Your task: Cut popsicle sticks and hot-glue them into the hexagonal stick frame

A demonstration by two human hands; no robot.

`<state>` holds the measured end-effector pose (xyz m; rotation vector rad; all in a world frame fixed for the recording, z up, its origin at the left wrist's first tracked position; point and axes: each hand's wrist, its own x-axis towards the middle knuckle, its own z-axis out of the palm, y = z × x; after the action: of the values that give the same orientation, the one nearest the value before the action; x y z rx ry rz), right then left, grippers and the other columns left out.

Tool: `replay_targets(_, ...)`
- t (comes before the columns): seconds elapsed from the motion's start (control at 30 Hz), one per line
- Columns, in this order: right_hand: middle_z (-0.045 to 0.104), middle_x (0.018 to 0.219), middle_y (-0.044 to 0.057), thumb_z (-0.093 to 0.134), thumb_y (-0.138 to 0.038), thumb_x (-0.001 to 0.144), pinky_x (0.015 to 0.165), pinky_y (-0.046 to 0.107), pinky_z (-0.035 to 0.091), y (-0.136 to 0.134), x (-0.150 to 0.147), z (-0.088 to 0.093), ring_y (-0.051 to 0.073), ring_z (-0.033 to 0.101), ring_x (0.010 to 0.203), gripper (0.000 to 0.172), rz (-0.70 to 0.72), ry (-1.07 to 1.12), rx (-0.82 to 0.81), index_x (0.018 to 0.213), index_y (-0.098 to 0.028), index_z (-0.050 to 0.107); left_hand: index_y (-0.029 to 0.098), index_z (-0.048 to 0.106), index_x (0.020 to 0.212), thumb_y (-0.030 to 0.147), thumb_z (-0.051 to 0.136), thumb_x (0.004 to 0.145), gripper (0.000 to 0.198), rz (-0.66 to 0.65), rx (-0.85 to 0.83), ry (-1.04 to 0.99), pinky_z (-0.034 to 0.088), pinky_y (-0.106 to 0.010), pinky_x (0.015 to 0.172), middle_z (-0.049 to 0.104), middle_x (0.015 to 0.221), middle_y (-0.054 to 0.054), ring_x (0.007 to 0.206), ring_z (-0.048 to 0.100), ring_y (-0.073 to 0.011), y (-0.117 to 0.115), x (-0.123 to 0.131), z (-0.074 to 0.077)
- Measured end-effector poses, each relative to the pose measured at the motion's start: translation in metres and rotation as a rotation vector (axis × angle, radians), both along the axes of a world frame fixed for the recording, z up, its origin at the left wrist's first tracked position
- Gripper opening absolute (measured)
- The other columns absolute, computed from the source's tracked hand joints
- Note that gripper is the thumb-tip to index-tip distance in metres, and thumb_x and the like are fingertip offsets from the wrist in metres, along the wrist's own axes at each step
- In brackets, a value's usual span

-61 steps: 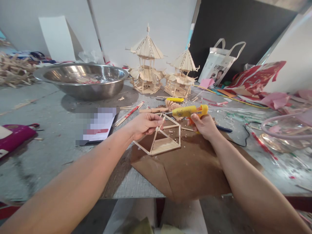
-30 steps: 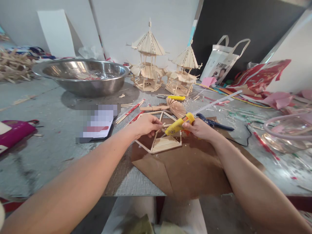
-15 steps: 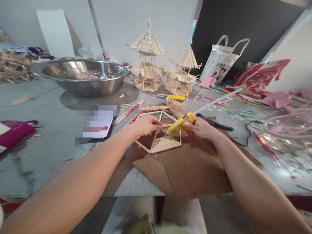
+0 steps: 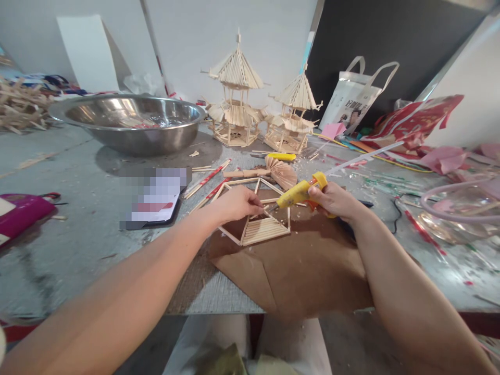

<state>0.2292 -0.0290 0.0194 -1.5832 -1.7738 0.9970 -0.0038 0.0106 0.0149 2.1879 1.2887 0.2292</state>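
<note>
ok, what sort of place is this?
Probably a craft work area: a yellow glue gun in the right hand, a stick frame, and stick-built model pavilions standing behind.

A craft workshop: the littered table [image 4: 86, 271] bears a stick pagoda [image 4: 237, 117] at twelve o'clock, heaped sticks [image 4: 25, 109] at ten, and, at two, pink scraps [image 4: 442, 159], perhaps paper; a glue gun [image 4: 295, 195] is near the middle.
</note>
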Motion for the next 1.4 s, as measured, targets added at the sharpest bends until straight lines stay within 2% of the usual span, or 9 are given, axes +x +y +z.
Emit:
replay_targets(0.1, 0.048, 0.043, 0.000, 0.040, -0.072, 0.060, 0.030, 0.019, 0.023, 0.0004, 0.0034, 0.0006, 0.005, 0.034, 0.031, 0.057, -0.005, 0.030, 0.015, 0.056, -0.016, 0.050, 0.018, 0.068, 0.077, 0.037, 0.056, 0.063, 0.027, -0.021, 0.009, 0.045, 0.035, -0.020, 0.056, 0.064, 0.065, 0.000, 0.061, 0.053, -0.0115, -0.0004, 0.0011, 0.0016)
replay_targets(0.47, 0.048, 0.042, 0.000, 0.041, -0.074, 0.058, 0.031, 0.021, 0.023, -0.0011, -0.0012, 0.0030, 0.006, 0.034, 0.031, 0.058, -0.017, 0.037, 0.037, 0.056, -0.016, 0.050, 0.016, 0.068, 0.080, 0.035, 0.056, 0.061, 0.030, -0.110, -0.037, 0.108, 0.035, -0.020, 0.056, 0.066, 0.069, -0.001, 0.061, 0.053, -0.0117, 0.0015, 0.0052, 0.0048)
replay_targets(0.6, 0.043, 0.037, -0.002, 0.041, -0.074, 0.057, 0.030, 0.021, 0.021, -0.0013, -0.0025, 0.0040, 0.005, 0.032, 0.030, 0.058, -0.034, 0.040, 0.048, 0.056, -0.017, 0.050, 0.017, 0.069, 0.078, 0.033, 0.056, 0.060, 0.027, -0.129, -0.037, 0.117, 0.035, -0.020, 0.056, 0.065, 0.067, 0.000, 0.059, 0.052, -0.0114, 0.0028, 0.0047, 0.0051)
replay_targets(1.17, 0.039, 0.036, -0.003, 0.040, -0.075, 0.056, 0.032, 0.022, 0.021, -0.0021, -0.0042, 0.0052, 0.005, 0.030, 0.031, 0.058, -0.040, 0.024, 0.053, 0.054, -0.018, 0.049, 0.018, 0.070, 0.074, 0.029, 0.057, 0.057, 0.023, -0.121, -0.070, 0.072, 0.034, -0.020, 0.056, 0.063, 0.061, 0.001, 0.057, 0.050, -0.0107, 0.0034, 0.0046, 0.0052)
replay_targets(1.4, 0.039, 0.037, -0.003, 0.039, -0.074, 0.058, 0.032, 0.022, 0.021, -0.0015, -0.0042, 0.0047, 0.006, 0.030, 0.031, 0.057, -0.030, 0.017, 0.053, 0.056, -0.018, 0.051, 0.016, 0.070, 0.075, 0.032, 0.055, 0.057, 0.028, -0.076, -0.059, 0.125, 0.033, -0.020, 0.051, 0.060, 0.056, 0.001, 0.053, 0.048, -0.0109, 0.0002, 0.0079, 0.0061)
